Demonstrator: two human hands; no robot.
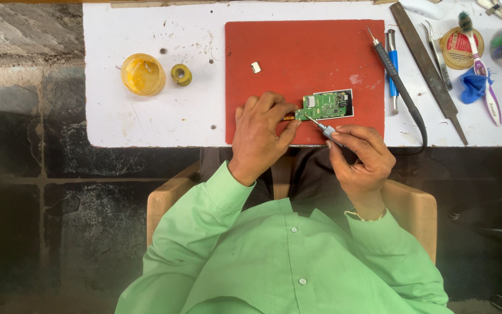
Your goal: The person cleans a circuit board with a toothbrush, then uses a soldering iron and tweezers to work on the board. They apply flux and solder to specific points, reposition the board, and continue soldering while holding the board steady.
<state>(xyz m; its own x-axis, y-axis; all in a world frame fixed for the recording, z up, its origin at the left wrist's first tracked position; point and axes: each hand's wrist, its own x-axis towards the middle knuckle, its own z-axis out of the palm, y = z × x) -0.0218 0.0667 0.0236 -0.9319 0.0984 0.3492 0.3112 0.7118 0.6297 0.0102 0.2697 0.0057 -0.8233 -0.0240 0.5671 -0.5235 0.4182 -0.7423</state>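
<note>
The light-green shirt sleeves point(216, 203) lie nearest, and beyond them the right hand point(361, 154) is closed around a slim grey-handled pointed tool point(323, 129), its tip touching the small green rectangular circuit board point(325, 106). The left hand point(260, 136) pinches the board's left edge with thumb and fingers pressed together, holding it flat near the front edge of the red rectangular mat point(297, 52) on the white worktop point(146, 110). Doing this well seems to call for a firmly pinned board and a light, steady tip, clear of neighbouring parts.
</note>
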